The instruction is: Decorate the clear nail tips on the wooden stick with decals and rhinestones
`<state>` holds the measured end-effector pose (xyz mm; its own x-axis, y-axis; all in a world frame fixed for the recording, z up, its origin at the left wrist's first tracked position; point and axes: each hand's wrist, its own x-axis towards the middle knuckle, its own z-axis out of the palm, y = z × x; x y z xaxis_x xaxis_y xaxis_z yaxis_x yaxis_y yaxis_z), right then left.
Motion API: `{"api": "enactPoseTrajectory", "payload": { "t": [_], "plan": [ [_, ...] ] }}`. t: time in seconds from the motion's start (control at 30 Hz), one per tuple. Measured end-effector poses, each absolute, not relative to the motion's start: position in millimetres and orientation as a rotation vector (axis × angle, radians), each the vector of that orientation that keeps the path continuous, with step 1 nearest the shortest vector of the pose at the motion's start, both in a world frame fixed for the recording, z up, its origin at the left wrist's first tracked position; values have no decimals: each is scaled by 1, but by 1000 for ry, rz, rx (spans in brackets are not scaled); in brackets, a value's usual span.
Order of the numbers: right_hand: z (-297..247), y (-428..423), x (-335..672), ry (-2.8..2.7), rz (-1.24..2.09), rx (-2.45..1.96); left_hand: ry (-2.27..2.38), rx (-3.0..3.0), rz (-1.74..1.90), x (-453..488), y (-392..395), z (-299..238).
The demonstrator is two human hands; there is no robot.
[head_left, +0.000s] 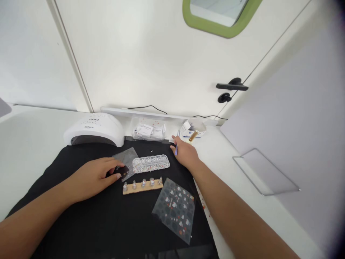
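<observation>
My left hand (94, 176) lies on the black cloth with its fingers loosely apart, the fingertips at a clear plastic sheet (129, 156). Purple tweezers (176, 148) are pinched in my right hand (185, 151), their thin tips pointing away from me at the cloth's far right corner. Between the hands sits a clear compartment box (151, 164) of small rhinestones. Just nearer is a wooden strip (142, 187) carrying several decorated nail tips (144, 182). To its right lies a transparent sticker sheet (176, 210) with white and red cartoon figures.
A white nail lamp (94, 127) stands at the back left. Behind the cloth are a clear tray (148, 129) of small white packets and an open white box (192, 127) with a gold-coloured tube (193, 136) before it. A metal wire frame (265, 172) is at the right.
</observation>
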<state>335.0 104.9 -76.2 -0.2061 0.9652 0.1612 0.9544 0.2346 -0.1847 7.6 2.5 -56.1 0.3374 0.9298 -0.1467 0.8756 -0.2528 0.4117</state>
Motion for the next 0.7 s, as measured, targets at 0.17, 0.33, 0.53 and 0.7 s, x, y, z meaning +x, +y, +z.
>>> {"api": "enactPoseTrajectory", "payload": {
  "t": [0.17, 0.33, 0.53, 0.7],
  "plan": [
    [-78, 109, 335, -2181, 88, -1819, 1593, 2201, 194, 7, 2, -58],
    [-80, 110, 337, -2110, 118, -1736, 1604, 2192, 191, 8, 2, -58],
    [-82, 110, 343, -1998, 164, -1568, 1607, 2178, 220, 7, 3, -58],
    [-79, 99, 345, -1898, 265, -1307, 1592, 2185, 206, 9, 1, -54]
  ]
}}
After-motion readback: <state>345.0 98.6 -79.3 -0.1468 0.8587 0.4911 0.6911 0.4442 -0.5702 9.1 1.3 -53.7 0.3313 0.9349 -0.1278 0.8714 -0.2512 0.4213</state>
